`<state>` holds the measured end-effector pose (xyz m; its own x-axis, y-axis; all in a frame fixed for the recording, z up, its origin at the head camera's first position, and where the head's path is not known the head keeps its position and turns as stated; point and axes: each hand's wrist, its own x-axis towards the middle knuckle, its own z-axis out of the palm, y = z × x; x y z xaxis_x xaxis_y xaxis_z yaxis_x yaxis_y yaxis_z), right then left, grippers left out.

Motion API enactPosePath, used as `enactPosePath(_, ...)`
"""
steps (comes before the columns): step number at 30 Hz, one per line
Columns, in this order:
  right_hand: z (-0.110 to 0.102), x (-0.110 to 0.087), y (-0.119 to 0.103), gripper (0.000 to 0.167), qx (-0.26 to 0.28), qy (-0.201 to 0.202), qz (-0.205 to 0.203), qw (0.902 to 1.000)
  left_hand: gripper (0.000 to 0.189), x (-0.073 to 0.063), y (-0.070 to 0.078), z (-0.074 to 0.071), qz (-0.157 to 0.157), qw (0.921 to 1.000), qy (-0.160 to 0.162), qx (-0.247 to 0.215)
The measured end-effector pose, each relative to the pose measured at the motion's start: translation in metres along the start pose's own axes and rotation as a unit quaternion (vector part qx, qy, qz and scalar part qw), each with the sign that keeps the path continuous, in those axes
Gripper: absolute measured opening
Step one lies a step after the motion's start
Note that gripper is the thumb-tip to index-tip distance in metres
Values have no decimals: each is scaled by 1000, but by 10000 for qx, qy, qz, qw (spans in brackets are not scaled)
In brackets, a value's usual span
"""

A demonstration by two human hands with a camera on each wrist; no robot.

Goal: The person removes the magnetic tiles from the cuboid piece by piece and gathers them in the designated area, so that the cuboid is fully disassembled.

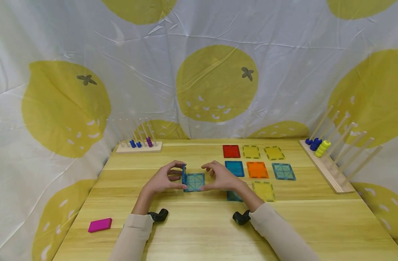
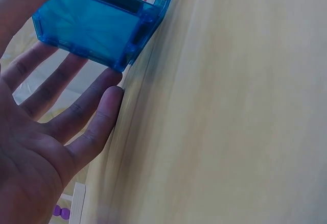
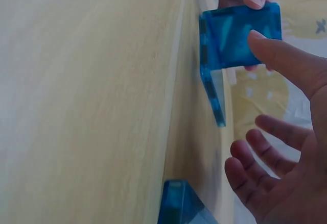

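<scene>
A blue translucent square tile (image 1: 195, 182) lies flat on the table between the hands. Along its left edge a second blue tile (image 1: 184, 174) stands upright, filling much of the upper left wrist view. My left hand (image 1: 162, 180) holds this upright tile between thumb and fingers. On the other side, my right hand (image 1: 222, 177) hovers by the flat tile's right edge, its thumb near the front corner and fingers spread in a loose arch. In the right wrist view the two tiles meet at an angle, and the right fingers (image 3: 271, 152) hold nothing.
Right of the hands lie several flat tiles, including red (image 1: 231, 151), orange (image 1: 257, 169) and yellow (image 1: 264, 191); the right forearm partly covers a blue one (image 1: 233, 196). Pegged wooden racks with beads stand back left (image 1: 139, 148) and right (image 1: 329, 170). A magenta block (image 1: 100, 225) lies front left.
</scene>
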<state>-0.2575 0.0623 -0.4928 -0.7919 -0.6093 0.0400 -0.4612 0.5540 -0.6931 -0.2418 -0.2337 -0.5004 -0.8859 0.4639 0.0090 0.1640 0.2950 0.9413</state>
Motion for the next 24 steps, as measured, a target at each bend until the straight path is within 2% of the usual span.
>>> enactPosePath(8, 12, 11, -2, 85, -178, -154, 131, 9996, 82, 2, -3, 1, 7, 10000, -72, 15)
enactPosePath(21, 20, 21, -9, 92, -557, -408, 263, 9973, 82, 1, 1, 0, 0, 9999, -30, 140)
enactPosePath(24, 23, 22, -10, 88, -707, -393, 231, 9965, 82, 1, 1, 0, 1, 9999, -29, 145)
